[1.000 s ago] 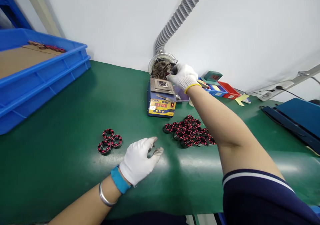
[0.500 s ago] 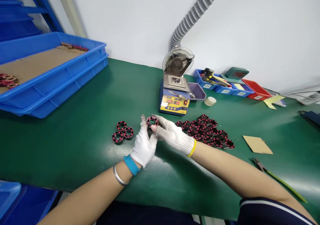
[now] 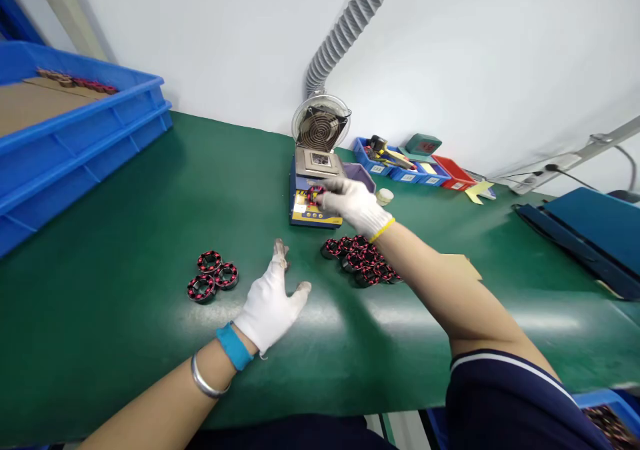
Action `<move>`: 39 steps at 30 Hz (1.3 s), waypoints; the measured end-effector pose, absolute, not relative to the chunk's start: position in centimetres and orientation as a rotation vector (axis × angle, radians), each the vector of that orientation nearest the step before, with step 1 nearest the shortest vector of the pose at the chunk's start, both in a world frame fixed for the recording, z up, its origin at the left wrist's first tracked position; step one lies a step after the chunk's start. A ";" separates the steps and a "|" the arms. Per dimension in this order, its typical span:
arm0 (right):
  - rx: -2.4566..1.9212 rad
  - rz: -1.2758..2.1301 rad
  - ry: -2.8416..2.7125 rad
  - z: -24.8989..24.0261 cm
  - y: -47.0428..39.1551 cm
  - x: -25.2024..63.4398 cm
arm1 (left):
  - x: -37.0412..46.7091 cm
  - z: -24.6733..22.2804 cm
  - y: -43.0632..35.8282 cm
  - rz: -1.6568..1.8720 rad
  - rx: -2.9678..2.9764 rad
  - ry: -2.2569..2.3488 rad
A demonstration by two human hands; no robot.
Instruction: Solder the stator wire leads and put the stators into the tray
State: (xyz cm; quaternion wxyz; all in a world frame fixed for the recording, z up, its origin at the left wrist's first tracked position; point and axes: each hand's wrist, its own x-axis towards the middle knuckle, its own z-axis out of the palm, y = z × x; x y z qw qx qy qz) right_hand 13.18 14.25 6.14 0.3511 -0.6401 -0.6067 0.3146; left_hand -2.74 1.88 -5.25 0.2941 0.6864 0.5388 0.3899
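Observation:
My right hand point(image 3: 353, 203), in a white glove with a yellow cuff, holds a ring-shaped motor stator point(image 3: 313, 195) with black and red parts between thumb and fingers. It is raised in front of the solder pot point(image 3: 299, 218), hiding part of its yellow panel. My left hand point(image 3: 273, 307), gloved in white with darkened fingertips, is held over the table with thumb and fingers apart and nothing in it. To its left three stators point(image 3: 201, 289) are grouped together. Below my right hand lies a cluster of several stators point(image 3: 357, 258), partly covered by my forearm.
A fan and grey hose point(image 3: 345, 30) rise behind the pot. Blue crates point(image 3: 85, 143) stand at the left on the green table point(image 3: 175, 357). Small blue bins point(image 3: 370, 165), a red bin point(image 3: 453, 173) and a white round container point(image 3: 385, 197) are at the back right.
My hands have parted. The right one has carried the stator up and forward to the solder pot; the left has let go and opened. The view has turned to the right.

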 end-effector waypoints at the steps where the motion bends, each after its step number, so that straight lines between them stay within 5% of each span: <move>1: -1.694 0.615 -1.595 6.8 15.8 13.9 | -2.7 -5.5 1.8 1.029 1.895 1.457; 4: -1.722 0.264 -1.602 8.4 20.0 15.7 | -2.6 -6.1 1.7 1.025 2.059 1.490; 13: -1.743 0.044 -1.702 8.5 24.2 15.8 | -2.3 -6.5 1.7 0.960 2.196 1.530; 39: -1.805 0.052 -1.669 8.1 24.7 15.9 | -2.4 -6.3 1.4 0.930 2.285 1.513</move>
